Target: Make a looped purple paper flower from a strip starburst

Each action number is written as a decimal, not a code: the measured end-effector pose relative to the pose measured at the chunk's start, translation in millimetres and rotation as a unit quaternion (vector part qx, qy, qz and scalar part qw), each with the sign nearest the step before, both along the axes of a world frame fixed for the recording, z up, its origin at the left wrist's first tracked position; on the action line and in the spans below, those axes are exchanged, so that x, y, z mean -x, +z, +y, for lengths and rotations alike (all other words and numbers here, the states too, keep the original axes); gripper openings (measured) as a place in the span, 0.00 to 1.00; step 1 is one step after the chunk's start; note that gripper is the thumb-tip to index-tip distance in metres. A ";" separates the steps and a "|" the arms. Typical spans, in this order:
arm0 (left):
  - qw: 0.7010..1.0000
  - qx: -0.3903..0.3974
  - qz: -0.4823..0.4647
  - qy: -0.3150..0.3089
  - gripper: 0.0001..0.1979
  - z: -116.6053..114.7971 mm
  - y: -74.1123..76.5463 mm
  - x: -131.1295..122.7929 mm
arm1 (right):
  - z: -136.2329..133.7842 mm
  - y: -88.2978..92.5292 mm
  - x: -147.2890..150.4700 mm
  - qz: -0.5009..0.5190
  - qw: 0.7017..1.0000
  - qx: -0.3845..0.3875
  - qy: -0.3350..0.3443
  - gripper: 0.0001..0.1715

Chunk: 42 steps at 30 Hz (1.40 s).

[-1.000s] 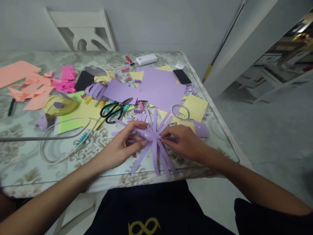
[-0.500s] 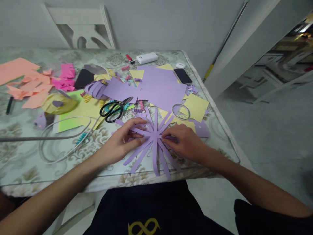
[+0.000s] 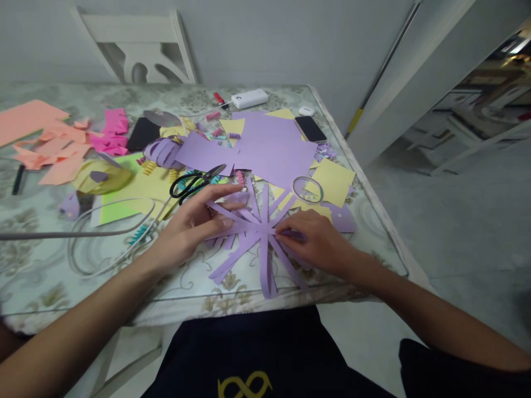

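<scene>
A star of crossed purple paper strips [image 3: 259,243] lies on the table near its front edge. My left hand [image 3: 193,224] pinches one strip on the star's left side between thumb and fingers, lifting it slightly. My right hand [image 3: 317,240] presses down on the strips just right of the star's centre, fingers curled together. Black scissors [image 3: 194,182] lie just beyond my left hand.
Purple sheets [image 3: 265,146], yellow squares [image 3: 334,179], pink and orange scraps [image 3: 62,146], a tape ring [image 3: 307,189], a phone [image 3: 310,129], a white power bank [image 3: 249,99] and a looping cable [image 3: 103,221] cover the table [image 3: 50,276]. A white chair [image 3: 136,47] stands behind.
My left hand has moved up and left, drawing a strip outward. The strips on the lower left have spread wider. My right hand has stayed in place.
</scene>
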<state>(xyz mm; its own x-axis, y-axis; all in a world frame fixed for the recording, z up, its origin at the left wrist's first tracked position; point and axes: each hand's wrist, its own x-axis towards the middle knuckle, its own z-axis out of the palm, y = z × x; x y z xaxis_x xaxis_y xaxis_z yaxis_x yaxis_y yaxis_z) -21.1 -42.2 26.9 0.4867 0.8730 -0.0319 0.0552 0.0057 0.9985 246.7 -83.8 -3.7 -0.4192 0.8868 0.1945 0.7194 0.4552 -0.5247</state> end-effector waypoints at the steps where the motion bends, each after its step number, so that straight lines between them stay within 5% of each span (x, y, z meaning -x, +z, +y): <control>1: 1.000 -0.004 -0.001 0.003 0.26 0.1 -0.9 0.7 | -0.1 0.0 -0.1 -0.002 1.000 0.001 0.000 0.02; 10: 0.997 -0.017 0.021 0.069 0.27 5.8 -5.7 10.7 | -2.2 -0.1 0.1 0.013 1.000 -0.013 0.001 0.03; 14: 0.966 -0.159 0.175 0.104 0.17 15.4 -7.7 18.2 | -0.9 2.3 0.7 0.013 1.000 -0.022 0.000 0.02; 17: 0.903 -0.301 0.303 0.037 0.12 16.8 -9.7 17.6 | 1.3 4.6 1.8 0.010 1.000 -0.023 0.001 0.02; 20: 0.880 -0.319 0.345 -0.065 0.14 13.6 -12.5 10.2 | 2.9 6.3 2.9 0.006 1.000 -0.022 0.003 0.02; 29: 0.885 -0.295 0.340 -0.122 0.12 13.2 -15.8 -7.2 | 1.9 2.4 4.0 0.000 1.000 -0.019 -0.003 0.02; 42: 0.863 -0.315 0.363 -0.158 0.11 1.4 -24.9 6.4 | -0.8 4.0 4.0 0.036 0.999 0.011 -0.002 0.03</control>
<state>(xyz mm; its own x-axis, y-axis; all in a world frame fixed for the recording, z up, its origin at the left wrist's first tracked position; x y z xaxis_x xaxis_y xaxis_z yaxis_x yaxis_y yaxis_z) -27.5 -40.8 2.0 0.7550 0.6557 0.0036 0.5665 -0.6550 0.5001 242.8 -84.6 0.3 -0.4018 0.8925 0.2050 0.6814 0.4409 -0.5841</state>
